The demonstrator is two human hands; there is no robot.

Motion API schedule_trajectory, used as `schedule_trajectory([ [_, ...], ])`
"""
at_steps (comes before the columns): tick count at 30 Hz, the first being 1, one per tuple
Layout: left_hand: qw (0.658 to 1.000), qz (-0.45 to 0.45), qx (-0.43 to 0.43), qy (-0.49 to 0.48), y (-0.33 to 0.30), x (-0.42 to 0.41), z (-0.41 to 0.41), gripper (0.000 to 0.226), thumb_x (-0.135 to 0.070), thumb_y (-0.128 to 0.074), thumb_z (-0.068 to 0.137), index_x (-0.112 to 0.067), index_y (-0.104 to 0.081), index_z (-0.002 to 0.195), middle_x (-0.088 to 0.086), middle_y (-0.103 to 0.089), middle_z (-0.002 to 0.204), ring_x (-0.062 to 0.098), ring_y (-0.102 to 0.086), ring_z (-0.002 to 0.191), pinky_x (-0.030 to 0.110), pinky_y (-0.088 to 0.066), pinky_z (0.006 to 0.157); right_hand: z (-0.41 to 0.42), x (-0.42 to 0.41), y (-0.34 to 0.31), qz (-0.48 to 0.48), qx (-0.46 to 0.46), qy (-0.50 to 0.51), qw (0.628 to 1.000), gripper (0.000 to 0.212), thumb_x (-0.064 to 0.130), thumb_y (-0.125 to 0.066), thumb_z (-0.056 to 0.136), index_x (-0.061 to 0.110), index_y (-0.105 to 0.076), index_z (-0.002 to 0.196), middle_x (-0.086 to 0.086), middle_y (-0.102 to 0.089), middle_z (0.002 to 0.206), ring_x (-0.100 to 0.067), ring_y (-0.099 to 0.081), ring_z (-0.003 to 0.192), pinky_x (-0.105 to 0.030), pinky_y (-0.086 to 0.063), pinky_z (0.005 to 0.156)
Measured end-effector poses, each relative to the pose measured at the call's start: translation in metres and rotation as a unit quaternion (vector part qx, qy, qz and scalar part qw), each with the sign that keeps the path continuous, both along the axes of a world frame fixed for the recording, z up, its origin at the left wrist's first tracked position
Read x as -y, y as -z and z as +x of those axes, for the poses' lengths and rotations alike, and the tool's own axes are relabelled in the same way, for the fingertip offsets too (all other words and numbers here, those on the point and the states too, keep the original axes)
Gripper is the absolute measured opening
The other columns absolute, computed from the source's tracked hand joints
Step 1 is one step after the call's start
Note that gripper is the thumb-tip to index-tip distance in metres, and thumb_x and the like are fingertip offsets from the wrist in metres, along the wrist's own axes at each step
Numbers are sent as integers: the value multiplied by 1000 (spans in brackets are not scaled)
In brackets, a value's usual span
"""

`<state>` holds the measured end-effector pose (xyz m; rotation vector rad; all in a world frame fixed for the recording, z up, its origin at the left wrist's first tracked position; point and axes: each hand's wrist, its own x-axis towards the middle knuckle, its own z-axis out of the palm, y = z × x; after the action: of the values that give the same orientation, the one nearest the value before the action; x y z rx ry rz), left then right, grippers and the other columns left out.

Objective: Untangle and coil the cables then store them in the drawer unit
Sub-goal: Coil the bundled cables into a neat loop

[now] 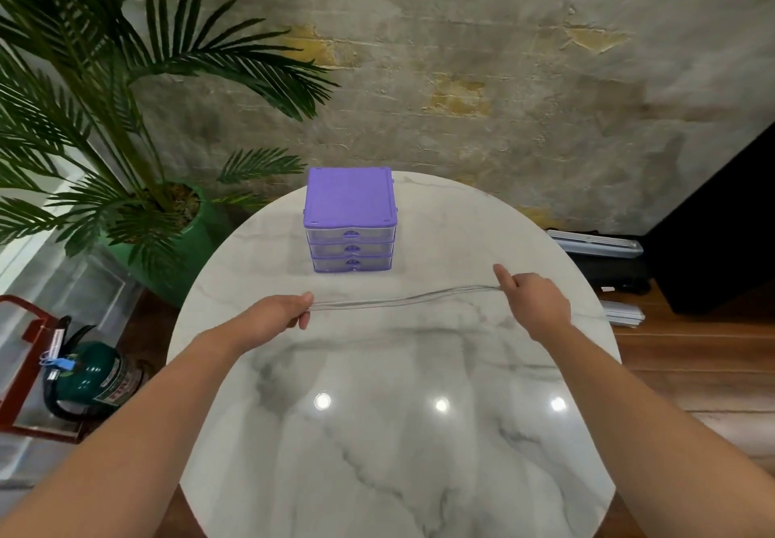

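I see my left hand (280, 314) and right hand (534, 302) pinching a gray cable (402, 300) in their fingers, stretched above the counter (377, 432) before the purple drawer unit (350, 219), its 3 drawers closed.

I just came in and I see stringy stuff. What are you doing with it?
A person is holding a thin grey cable stretched in several strands between both hands above a round marble table. The left hand pinches one end and the right hand grips the other. Behind the cable stands a small purple drawer unit with its three drawers shut, so nothing has been put away yet.
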<state>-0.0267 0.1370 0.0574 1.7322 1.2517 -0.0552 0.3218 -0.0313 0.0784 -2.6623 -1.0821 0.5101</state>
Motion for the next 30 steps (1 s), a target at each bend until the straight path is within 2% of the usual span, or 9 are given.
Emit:
schedule_trajectory([
  [2, 992, -79, 77, -62, -3, 7, 6, 45, -42, -33, 103, -16, -44, 69, -3, -32, 61, 11, -27, 49, 20, -25, 45, -4, 1, 2, 15, -82, -5, 996, 66, 68, -20, 94, 16, -56, 77, 0, -58, 74, -26, -57, 68, -31, -39, 57],
  [5, 951, -145, 205, -179, -4, 14, 11, 42, -39, -33, 104, -17, -39, 69, -5, -24, 60, 7, -22, 44, 17, -24, 40, -18, 9, 13, 11, -154, -54, 986, 56, 62, -21, 98, 21, -58, 105, 0, -62, 102, -27, -56, 97, -36, -41, 80],
  [11, 907, -114, 290, -284, -17, 26, 43, 36, -34, -31, 105, -18, -43, 75, -9, -29, 53, 5, -24, 40, 18, -25, 42, -51, 20, 33, -74, -54, -158, 983, 37, 41, -22, 105, 17, -51, 104, -10, -68, 102, -32, -61, 92, -37, -43, 77],
  [13, 917, -76, 296, -257, -19, 31, 54, 33, -31, -30, 105, -17, -45, 79, -9, -28, 55, 5, -25, 40, 21, -26, 47, -62, 16, 32, -84, -51, -153, 983, 35, 37, -22, 105, 17, -50, 100, -11, -67, 104, -30, -59, 87, -35, -42, 73],
  [17, 940, 3, 270, -207, -23, 45, 77, 33, -33, -30, 105, -17, -46, 81, -6, -35, 61, 11, -29, 51, 25, -29, 53, -89, -4, 13, -139, -172, -152, 963, 25, 19, -34, 101, 13, -58, 97, -9, -58, 100, -26, -55, 87, -33, -48, 72],
  [19, 952, 22, 256, -169, -27, 55, 88, 36, -35, -28, 106, -15, -47, 83, -7, -46, 61, 12, -32, 52, 23, -30, 50, -102, -13, -2, -157, -232, -164, 946, 27, 15, -37, 100, 12, -63, 95, -5, -48, 86, -23, -47, 73, -27, -43, 56],
  [23, 975, 55, 206, -65, -25, 67, 97, 44, -36, -27, 106, -7, -56, 94, -22, -66, 62, 1, -39, 49, 20, -32, 55, -107, -19, -30, -107, -355, -148, 917, 27, 30, -47, 95, 16, -54, 73, 1, -40, 57, -13, -32, 45, -22, -23, 42],
  [25, 979, 59, 189, -42, -22, 69, 97, 35, -36, -29, 106, -14, -50, 88, -15, -73, 79, 0, -44, 55, 23, -34, 60, -103, -22, -41, -83, -394, -156, 902, 25, 33, -49, 94, 16, -54, 76, 4, -38, 56, -11, -30, 44, -21, -20, 42],
  [30, 981, 89, 170, 10, -31, 73, 100, 41, -36, -30, 105, -9, -52, 83, -4, -63, 65, 4, -47, 57, 15, -35, 57, -96, -30, -68, -45, -406, -220, 886, 36, 47, -52, 92, 22, -63, 69, 7, -33, 53, -13, -26, 48, -24, -20, 45],
])
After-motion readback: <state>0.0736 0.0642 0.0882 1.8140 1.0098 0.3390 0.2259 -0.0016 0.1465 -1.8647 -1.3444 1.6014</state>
